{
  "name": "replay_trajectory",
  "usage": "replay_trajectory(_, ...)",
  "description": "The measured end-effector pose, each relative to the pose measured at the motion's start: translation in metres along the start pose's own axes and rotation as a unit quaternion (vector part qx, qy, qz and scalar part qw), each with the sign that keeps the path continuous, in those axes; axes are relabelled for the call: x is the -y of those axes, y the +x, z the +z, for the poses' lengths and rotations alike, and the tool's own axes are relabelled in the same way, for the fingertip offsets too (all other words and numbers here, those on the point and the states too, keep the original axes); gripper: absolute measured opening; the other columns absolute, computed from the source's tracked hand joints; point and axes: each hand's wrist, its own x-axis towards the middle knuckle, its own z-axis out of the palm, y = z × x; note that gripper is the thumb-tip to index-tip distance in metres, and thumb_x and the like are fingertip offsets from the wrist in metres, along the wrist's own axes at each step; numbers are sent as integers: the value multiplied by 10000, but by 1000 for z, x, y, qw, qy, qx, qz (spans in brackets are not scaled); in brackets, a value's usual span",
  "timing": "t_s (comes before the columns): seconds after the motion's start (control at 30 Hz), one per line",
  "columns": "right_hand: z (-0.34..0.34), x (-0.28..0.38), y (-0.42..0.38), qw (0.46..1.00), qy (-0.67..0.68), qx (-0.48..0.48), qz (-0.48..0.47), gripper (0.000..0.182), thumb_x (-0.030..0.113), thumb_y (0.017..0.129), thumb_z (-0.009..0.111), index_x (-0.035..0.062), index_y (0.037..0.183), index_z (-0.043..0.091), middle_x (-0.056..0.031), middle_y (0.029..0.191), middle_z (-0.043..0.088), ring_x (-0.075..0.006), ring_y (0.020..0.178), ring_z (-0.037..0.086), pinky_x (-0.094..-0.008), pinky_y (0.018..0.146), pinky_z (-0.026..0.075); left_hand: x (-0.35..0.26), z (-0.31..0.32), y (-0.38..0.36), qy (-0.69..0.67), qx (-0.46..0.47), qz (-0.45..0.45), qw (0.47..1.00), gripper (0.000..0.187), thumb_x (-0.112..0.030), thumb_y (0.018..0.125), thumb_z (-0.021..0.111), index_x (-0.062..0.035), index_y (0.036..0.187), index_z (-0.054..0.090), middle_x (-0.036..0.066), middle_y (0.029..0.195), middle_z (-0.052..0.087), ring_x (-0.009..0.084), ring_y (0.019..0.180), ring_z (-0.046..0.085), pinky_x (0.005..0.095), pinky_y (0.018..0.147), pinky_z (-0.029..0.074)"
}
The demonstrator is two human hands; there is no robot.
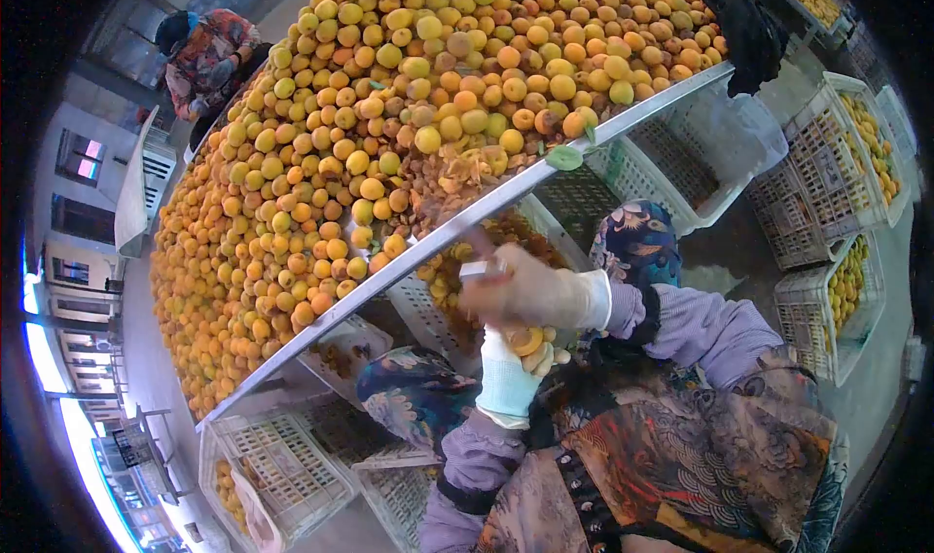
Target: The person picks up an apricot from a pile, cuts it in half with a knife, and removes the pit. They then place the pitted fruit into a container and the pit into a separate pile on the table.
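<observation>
My left hand (547,358), in a pale glove with a light cuff, is closed around an apricot (524,341) in front of my lap. Right above it is my right hand (535,288), gloved and smeared by motion, its fingers wrapped round a small tool with a white, block-like part (484,270). The tool's kind is too blurred to name. Below and behind the hands, a crate (428,310) holds opened apricot pieces (506,232). Apricot scraps (457,176) lie at the near edge of the big fruit heap.
A sloped table with a metal rim (389,279) carries a large heap of apricots (321,154). Plastic crates (282,465) stand beneath it, and filled crates (812,164) are stacked at right. A black bag (744,33) hangs at the corner. Another person (209,62) works at far left.
</observation>
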Motion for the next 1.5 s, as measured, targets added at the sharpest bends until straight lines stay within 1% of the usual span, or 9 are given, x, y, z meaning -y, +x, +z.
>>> replay_trajectory(0.17,-9,-9,0,950,301,-55,61,314,300,882,553,112,635,508,21,480,404,-96,365,360,-243,346,280,-1,11,0,-59,-66,-15,996,523,-543,920,338,-50,894,512,78,658,511,162,380,404,379,466,505)
replay_trajectory(0.23,-14,-21,4,866,495,6,68,351,349,901,510,149,623,435,48,471,308,-90,357,275,-239,343,230,7,7,4,-72,-81,-35,993,564,-573,911,325,-47,832,510,69,594,485,159,355,372,365,454,494)
replay_trajectory(0.37,-21,-37,-1,860,488,-75,125,325,375,906,486,186,662,388,76,494,246,-72,379,212,-230,357,192,18,18,7,1,-170,67,983,629,-621,884,338,-50,683,511,18,452,370,147,354,345,351,438,456)
replay_trajectory(0.6,-18,-39,-2,872,430,-186,145,351,385,883,527,153,650,405,54,467,262,-91,341,236,-247,334,199,19,-11,14,-159,-27,-90,983,603,-647,857,376,-85,706,533,37,514,431,200,487,465,396,642,498)
replay_trajectory(0.67,-14,-31,-5,909,358,-190,97,374,357,875,551,123,617,414,24,446,312,-104,317,284,-261,315,223,10,-10,9,-188,7,-109,976,586,-632,851,411,-72,806,577,95,685,552,268,713,566,468,773,497)
replay_trajectory(0.7,-11,-25,-6,908,360,-192,97,374,357,875,551,123,617,414,24,446,312,-104,317,284,-261,315,223,5,-18,11,-271,130,-124,946,570,-611,846,440,-66,908,595,143,882,594,330,910,562,533,851,472)
replay_trajectory(0.9,6,-29,-8,973,124,-196,-9,407,324,906,501,83,582,456,-36,452,413,-122,348,384,-278,351,313,18,-11,8,-220,-31,-86,971,462,-592,864,443,-140,790,504,26,722,481,186,678,482,342,563,424)
replay_trajectory(1.1,-2,-34,-4,902,332,-217,174,412,313,908,487,110,562,394,14,435,278,-128,334,274,-271,355,230,29,6,6,-4,-132,28,991,434,-533,924,342,-126,793,419,0,544,331,144,401,343,297,378,307)
replay_trajectory(1.5,-8,-37,-3,864,382,-242,221,378,371,898,496,146,617,381,39,464,241,-103,365,229,-268,377,184,33,1,8,259,-171,202,929,280,-265,957,356,-26,868,473,51,605,495,123,430,462,259,396,385)
